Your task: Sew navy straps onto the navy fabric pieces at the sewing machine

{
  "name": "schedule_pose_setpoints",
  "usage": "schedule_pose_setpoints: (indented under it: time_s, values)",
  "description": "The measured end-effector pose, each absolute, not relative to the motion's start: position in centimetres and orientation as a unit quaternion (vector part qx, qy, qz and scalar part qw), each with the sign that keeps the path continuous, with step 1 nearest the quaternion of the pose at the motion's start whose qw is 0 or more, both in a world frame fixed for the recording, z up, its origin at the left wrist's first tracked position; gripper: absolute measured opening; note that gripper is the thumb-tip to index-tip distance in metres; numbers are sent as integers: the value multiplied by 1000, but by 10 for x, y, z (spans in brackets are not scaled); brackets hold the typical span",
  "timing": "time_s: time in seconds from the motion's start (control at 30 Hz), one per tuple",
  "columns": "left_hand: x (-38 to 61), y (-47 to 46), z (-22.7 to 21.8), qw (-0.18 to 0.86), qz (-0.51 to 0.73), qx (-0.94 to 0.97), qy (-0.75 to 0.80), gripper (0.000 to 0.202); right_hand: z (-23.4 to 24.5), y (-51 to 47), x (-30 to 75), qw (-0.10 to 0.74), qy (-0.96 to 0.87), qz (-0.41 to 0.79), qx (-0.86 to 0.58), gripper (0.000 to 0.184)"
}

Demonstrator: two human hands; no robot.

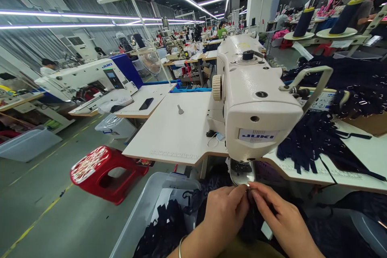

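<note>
Both hands meet just below the front end of a white JUKI sewing machine (254, 109). My left hand (223, 211) is closed in a pinch, thumb against bent fingers. Opposite it, my right hand (279, 211) pinches at the same spot with thumb and forefinger. Between the fingertips is a dark navy fabric strap (249, 197), largely covered by the fingers. Directly beyond the fingertips lies the machine's shiny metal sewing plate (242, 172). More navy straps (308, 141) with small metal fittings are heaped on the white table to the right.
A clear plastic bin (133, 219) with navy straps (166, 225) stands at lower left. Beyond it is a red stool (111, 177). The white tabletop (172, 137) bears a small grey metal piece (180, 109). Thread cones (304, 22) stand at right; another JUKI machine (87, 76) is left.
</note>
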State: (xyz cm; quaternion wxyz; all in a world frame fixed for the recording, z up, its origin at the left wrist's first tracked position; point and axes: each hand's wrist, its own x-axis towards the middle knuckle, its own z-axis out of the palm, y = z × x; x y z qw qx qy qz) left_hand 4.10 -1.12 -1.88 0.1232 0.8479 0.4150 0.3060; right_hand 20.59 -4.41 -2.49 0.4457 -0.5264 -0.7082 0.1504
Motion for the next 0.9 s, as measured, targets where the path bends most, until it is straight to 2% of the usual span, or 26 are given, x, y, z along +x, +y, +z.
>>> schedule_pose_setpoints:
  time_s: [0.23,0.4,0.47,0.63,0.77,0.9]
  values:
    - [39,-13,-21,138,279,865,394,18,-29,-40,206,398,-753,72,-519,19]
    - [44,-13,-24,112,303,856,405,20,-28,-38,206,395,-708,-1,-585,19]
    - [45,-13,-26,107,306,858,398,23,-26,-37,207,403,-689,0,-602,20]
    - [41,-13,-30,88,330,864,370,13,-21,-36,213,407,-700,65,-584,16]
    - [36,-14,-24,96,251,883,384,10,-25,-36,223,370,-767,85,-517,22]
    - [35,-13,-21,160,168,889,395,12,-41,-43,228,289,-846,20,-448,26]
